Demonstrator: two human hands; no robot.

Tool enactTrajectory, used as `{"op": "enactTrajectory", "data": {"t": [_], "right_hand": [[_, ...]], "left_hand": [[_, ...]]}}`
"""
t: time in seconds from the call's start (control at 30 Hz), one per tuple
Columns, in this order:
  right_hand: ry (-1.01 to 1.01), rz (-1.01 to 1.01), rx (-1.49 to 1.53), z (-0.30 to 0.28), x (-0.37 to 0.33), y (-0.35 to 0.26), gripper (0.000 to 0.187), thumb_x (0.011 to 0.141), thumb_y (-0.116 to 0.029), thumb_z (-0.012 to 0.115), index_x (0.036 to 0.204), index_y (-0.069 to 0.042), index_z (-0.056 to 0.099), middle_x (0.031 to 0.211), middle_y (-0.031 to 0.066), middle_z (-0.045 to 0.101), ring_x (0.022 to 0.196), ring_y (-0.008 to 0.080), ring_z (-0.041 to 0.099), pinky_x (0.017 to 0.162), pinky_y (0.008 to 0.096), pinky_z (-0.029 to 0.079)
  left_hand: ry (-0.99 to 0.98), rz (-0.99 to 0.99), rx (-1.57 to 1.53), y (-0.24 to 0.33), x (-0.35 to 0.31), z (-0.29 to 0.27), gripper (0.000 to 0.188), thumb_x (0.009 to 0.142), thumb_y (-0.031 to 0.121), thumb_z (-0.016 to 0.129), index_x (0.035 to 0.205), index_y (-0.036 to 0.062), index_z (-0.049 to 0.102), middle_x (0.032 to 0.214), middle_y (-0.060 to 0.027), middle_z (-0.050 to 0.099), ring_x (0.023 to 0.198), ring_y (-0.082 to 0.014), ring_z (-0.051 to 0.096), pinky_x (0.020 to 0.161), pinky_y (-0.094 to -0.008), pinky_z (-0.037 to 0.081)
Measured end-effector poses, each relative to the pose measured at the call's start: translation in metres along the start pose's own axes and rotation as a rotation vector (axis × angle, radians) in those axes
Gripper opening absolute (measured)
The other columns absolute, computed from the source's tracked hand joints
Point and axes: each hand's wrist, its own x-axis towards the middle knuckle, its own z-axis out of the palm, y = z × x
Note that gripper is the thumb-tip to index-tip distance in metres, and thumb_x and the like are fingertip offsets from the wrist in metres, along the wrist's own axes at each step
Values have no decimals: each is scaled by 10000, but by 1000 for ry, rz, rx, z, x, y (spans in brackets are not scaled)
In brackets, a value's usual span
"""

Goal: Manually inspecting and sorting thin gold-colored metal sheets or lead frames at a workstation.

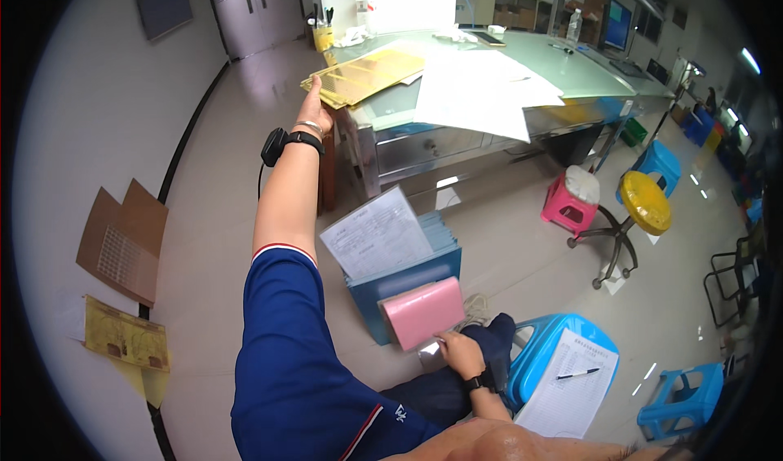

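My left hand (319,109) reaches far out to the near left corner of the glass-topped table. Its thumb lies along the edge of a stack of yellow perforated sheets (367,73), and the hand is closed on that edge. Lower down, my right hand (462,355) has its fingers curled at the bottom edge of a pink folder (424,310). The folder leans against a blue file box (369,298). From the box rises a clear sleeve with a printed page (377,234). The fingertips of my right hand are partly hidden.
White paper sheets (473,94) overhang the table (391,112). A blue stool (522,371) beside me bears a printed form (571,379) and a pen (578,374). Further right stand a pink stool (564,208) and a yellow swivel stool (646,202). Cardboard (122,249) leans on the left wall.
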Motion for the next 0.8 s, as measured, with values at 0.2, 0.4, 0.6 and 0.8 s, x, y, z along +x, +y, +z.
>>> {"op": "enactTrajectory", "data": {"t": [0.2, 0.4, 0.6, 0.8], "right_hand": [[-55, 23, -35, 4, 6, -1, 195, 819, -175, 541, 982, -122, 635, 821, 136, 651, 713, 311, 631, 627, 413, 506], [-44, 31, 8, 1, 8, -3, 203, 822, -175, 533, 996, -134, 629, 850, 130, 652, 738, 307, 630, 631, 420, 502], [-38, 33, 15, 5, 7, 0, 214, 819, -186, 528, 998, -141, 637, 852, 136, 651, 724, 310, 630, 628, 424, 505], [-15, 11, -38, 12, 4, 8, 209, 818, -203, 533, 985, -149, 647, 816, 134, 653, 705, 304, 635, 615, 418, 508]], "left_hand": [[245, -38, -93, -7, 47, -11, 317, 840, -25, 490, 1149, -76, 445, 1099, -217, 554, 996, -369, 579, 854, -488, 505], [235, 62, -76, 2, 44, -23, 239, 808, -16, 493, 1040, -71, 481, 981, -198, 579, 864, -339, 608, 777, -460, 522], [136, 47, -57, 38, -4, -71, 162, 835, 60, 483, 974, -21, 493, 908, -145, 595, 803, -292, 618, 763, -414, 530], [79, 32, -14, 61, -56, -89, 234, 860, 89, 524, 1067, -10, 482, 977, -131, 602, 858, -253, 620, 754, -375, 546]]}}
